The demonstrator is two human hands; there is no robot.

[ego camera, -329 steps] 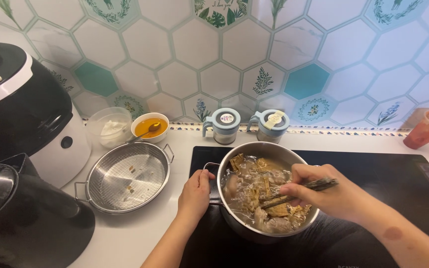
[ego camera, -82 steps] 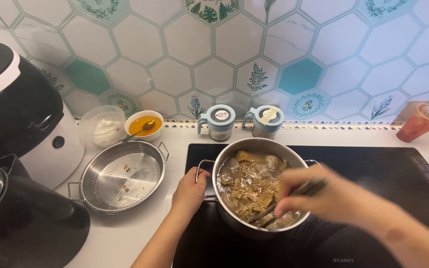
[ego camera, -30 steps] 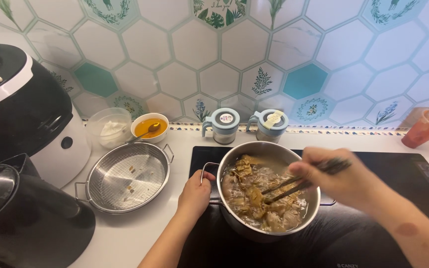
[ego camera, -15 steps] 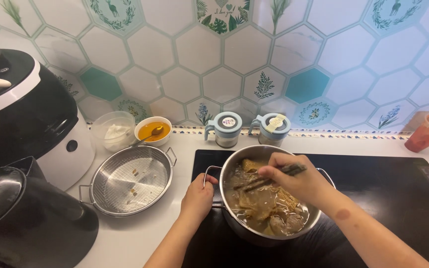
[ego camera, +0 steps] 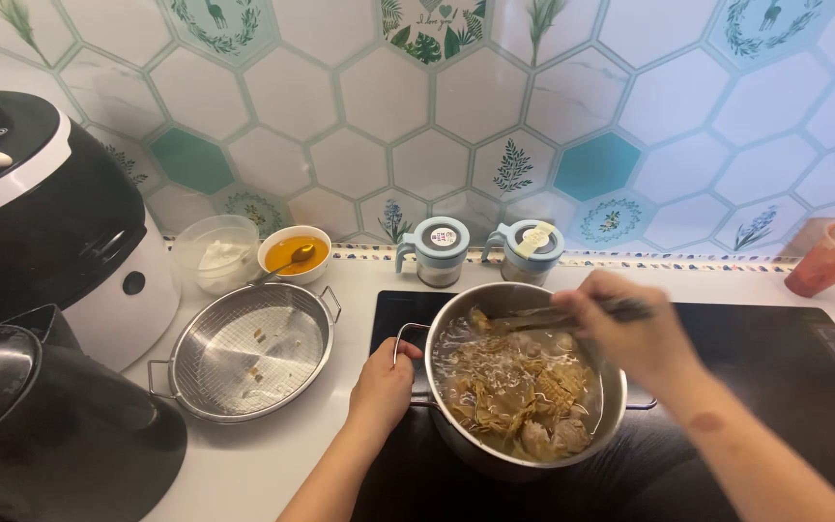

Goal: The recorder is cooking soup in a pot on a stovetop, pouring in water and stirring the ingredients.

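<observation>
Two hands are on the pot (ego camera: 524, 454), and only one of them has moved. The left hand (ego camera: 382, 385) stays closed around the near-side handle, in the same grip as a second ago and eleven seconds ago, so the pot sits where it was on the black hob (ego camera: 775, 387). The right hand (ego camera: 620, 329) is gripping a pair of chopsticks (ego camera: 543, 315), blurred with motion. Half a second ago it hovered over the middle of the pot with the tips near the back rim; now it has swung out to the right rim, and the chopsticks lie nearly flat across the back of the pot, tips in the food (ego camera: 514, 387) at the far left. A second ago it was raised over the right side as well, so the hand is sweeping back and forth. The food, brownish strips and paler chunks in liquid, has shifted with each pass and looks loosened, not clumped; I judge the stirring to be in full swing, not ending.

Beside the pot the steel strainer (ego camera: 248, 350) rests on the worktop (ego camera: 273, 464) with only scraps in it, unmoved. Behind it the orange sauce bowl (ego camera: 294, 255) and the two lidded jars (ego camera: 442, 249) also stand as before.
</observation>
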